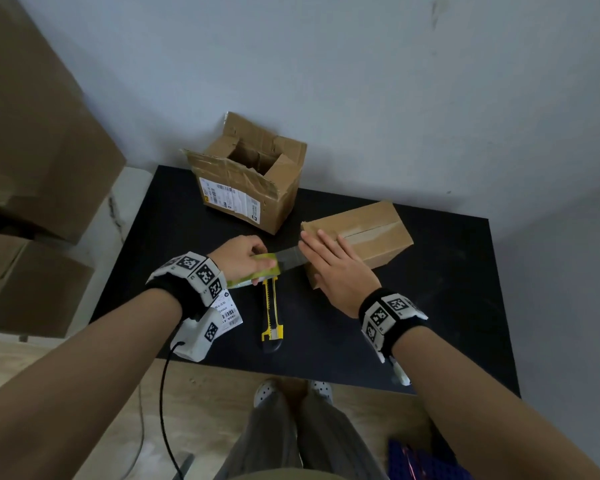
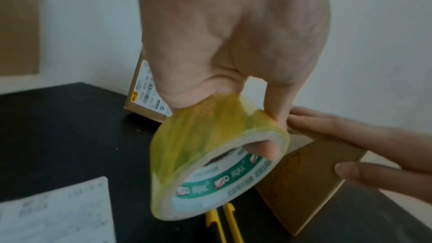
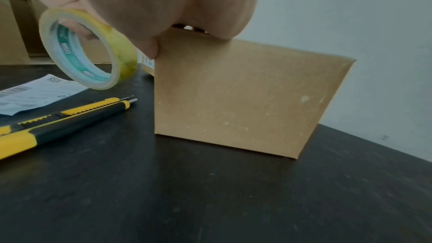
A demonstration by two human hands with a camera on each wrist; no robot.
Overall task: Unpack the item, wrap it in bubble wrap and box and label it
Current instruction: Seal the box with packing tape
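Gripping the tape roll (image 1: 261, 269), the left hand (image 1: 238, 256) sits beside the sealed box (image 1: 361, 237); the right hand (image 1: 340, 271) lies flat atop it.

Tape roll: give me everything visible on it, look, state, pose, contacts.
The tape roll is clear yellowish tape wound on a white core printed with green and white branding. The left hand grips it, one finger through the core, holding it above the black table over the tip of the yellow utility knife, its open side tilted. A strip is drawn out, running right to the end of the closed cardboard box, where the flat right hand presses.
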